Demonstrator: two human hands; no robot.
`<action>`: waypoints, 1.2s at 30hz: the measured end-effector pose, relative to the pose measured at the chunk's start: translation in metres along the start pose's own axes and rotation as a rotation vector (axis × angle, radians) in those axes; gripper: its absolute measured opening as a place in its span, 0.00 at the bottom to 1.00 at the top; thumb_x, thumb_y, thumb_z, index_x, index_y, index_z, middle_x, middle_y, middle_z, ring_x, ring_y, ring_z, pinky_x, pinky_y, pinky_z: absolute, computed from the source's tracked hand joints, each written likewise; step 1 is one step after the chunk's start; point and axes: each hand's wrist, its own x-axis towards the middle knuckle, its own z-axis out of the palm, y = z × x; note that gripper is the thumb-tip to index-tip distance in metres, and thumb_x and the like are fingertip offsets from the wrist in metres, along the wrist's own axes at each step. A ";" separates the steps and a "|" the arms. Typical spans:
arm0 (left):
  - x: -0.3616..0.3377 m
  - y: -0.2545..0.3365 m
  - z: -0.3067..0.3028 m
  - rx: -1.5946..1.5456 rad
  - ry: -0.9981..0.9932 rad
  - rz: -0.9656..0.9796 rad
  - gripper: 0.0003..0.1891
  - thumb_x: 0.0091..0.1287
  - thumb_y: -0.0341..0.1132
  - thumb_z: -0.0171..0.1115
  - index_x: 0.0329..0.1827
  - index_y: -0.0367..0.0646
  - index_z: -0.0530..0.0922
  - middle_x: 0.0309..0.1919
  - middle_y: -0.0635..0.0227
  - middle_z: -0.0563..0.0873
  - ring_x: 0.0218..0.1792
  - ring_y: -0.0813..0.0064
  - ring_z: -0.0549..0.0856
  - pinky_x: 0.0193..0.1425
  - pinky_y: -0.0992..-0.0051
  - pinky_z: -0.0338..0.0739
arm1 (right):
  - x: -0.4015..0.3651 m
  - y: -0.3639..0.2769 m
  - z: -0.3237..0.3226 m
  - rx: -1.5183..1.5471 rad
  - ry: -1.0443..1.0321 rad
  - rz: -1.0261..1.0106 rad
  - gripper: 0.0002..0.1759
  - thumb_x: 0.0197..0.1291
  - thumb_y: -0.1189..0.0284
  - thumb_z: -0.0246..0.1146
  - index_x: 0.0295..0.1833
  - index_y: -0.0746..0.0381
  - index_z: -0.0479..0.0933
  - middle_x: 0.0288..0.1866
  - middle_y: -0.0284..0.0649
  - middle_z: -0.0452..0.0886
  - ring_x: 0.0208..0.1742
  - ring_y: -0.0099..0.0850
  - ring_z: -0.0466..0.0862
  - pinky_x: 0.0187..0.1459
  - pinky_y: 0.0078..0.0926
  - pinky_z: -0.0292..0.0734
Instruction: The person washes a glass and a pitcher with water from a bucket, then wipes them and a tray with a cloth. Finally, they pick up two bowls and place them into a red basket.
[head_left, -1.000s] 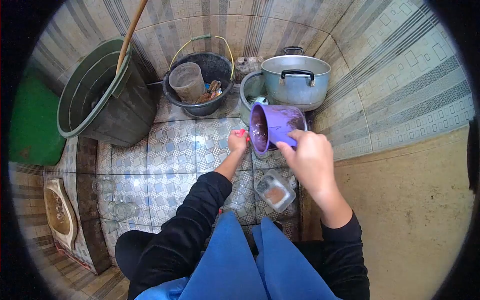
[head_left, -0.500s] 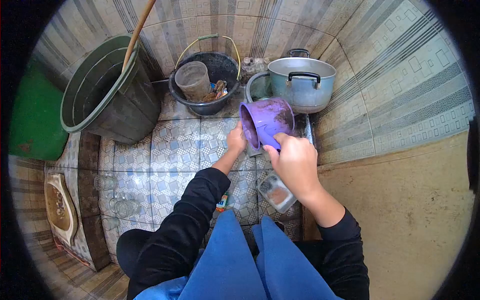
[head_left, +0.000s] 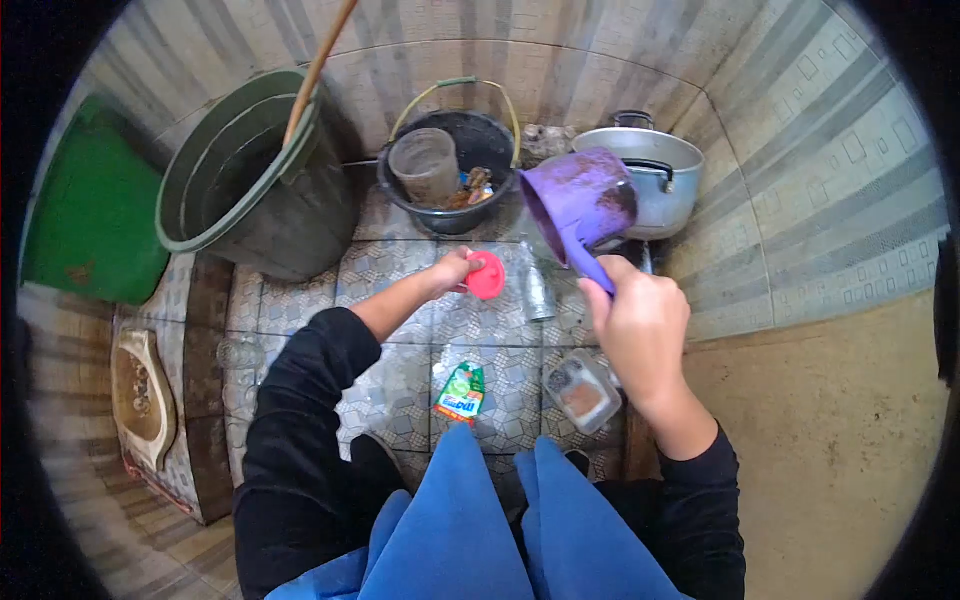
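Patterned wall tiles, grey-striped, curve round a cramped wet corner; plain tan surface at right, stained with small dark specks.

Head view. Dipper: purple, round, with dark brown grime smeared over its side and base; raised in front of the pot, tilted, mouth turned to the left. Right hand has its fingers closed round the handle. Left hand pinches a red disc, thumb laid on its face, well out over the floor and left of the dipper. Disc is bright, with a moulded ring. Glassy shape beneath the dipper; cannot tell whether water or a vessel.

Floor tiles: small mosaic pattern, grey and bluish, glossy. Green packet lies flat before the knees; clear tub to its right. Behind: black bucket with yellow handle, a cloudy cup inside; two-handled metal pot at right. Large bin at left, wooden stick leaning in it; cream basin set in a tiled ledge.
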 end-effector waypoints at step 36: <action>-0.302 -0.251 -0.175 0.891 1.169 0.043 0.20 0.38 0.44 0.61 0.35 0.45 0.73 0.39 0.63 0.73 0.43 0.61 0.71 0.62 0.49 0.45 | 0.205 -0.281 0.215 1.188 -0.665 0.064 0.15 0.54 0.64 0.60 0.40 0.65 0.75 0.29 0.35 0.81 0.18 0.13 0.69 0.18 0.08 0.60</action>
